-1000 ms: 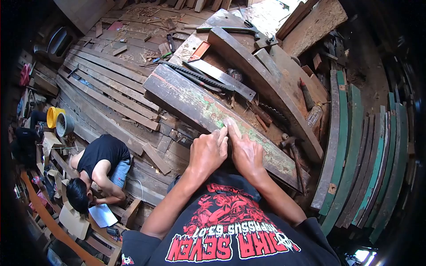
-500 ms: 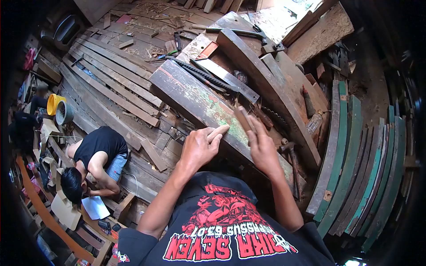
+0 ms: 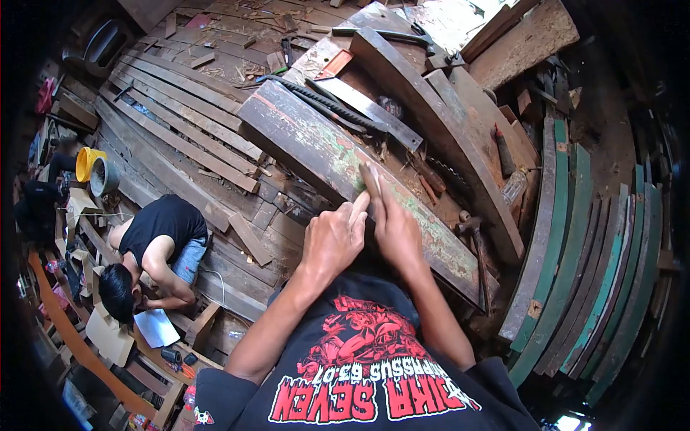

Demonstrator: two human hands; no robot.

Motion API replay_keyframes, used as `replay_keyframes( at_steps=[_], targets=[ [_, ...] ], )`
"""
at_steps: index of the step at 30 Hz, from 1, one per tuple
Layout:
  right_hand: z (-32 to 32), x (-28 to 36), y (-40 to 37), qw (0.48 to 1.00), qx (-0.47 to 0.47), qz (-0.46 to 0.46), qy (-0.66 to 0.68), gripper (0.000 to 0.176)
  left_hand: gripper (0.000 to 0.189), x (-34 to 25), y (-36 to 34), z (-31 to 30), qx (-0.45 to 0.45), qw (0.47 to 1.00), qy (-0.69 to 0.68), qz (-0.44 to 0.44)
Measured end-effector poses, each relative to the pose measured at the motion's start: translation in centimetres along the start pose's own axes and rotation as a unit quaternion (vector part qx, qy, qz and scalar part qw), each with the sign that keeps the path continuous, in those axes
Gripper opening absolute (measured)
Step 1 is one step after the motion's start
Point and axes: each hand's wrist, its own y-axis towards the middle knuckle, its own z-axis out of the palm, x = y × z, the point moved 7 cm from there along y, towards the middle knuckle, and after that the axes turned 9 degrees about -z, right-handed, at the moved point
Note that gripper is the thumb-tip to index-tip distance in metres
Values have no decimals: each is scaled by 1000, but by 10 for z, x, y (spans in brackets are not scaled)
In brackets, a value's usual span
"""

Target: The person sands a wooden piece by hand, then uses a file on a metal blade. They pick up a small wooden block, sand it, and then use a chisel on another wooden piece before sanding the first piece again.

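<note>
Close together, both my hands are over a thick plank [image 3: 302,136] with flaking green and grey paint. My left hand [image 3: 334,243] is closed round a small pale wooden piece [image 3: 360,206], whose tip points away from me. My right hand [image 3: 397,233] holds a narrow brown wooden block [image 3: 370,178], its fingers stretched along it. The block meets or nearly meets the pale piece's tip; whether they touch is hard to tell.
Beyond the plank lie a handsaw [image 3: 370,111], a hammer [image 3: 471,224] and a long dark beam [image 3: 438,136]. A person in a black top [image 3: 162,230] bends over at the left. Green boards [image 3: 568,266] stand stacked at the right.
My right hand has moved left with the brown block, close to my left hand. The pale piece now points more steeply away from me. The view has shifted slightly.
</note>
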Motion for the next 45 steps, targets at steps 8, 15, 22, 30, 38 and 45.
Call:
replay_keyframes(
  at_steps=[8, 15, 22, 30, 38, 45],
  targets=[
    [-7, 1, 17, 998, 38, -12, -51, 54, 29, -5, 2, -4, -4, 1000, 22, -15],
    [-7, -7, 13, 997, 45, -11, -62, 54, 29, 11, 8, 7, -3, 1000, 22, -2],
    [-9, -3, 13, 998, 37, -5, -53, 51, 24, -3, 5, -7, -17, 1000, -12, 4],
    [-3, -12, 14, 997, -13, -51, -55, 49, 25, -8, 5, -8, 0, 1000, 0, 20],
    [-6, -7, 17, 993, 45, -6, -106, 46, 22, -2, 3, 0, -15, 998, -12, 51],
    [-13, 32, 0, 994, 13, -101, -36, 45, 19, 6, 21, -6, -62, 996, 2, 57]
  ],
)
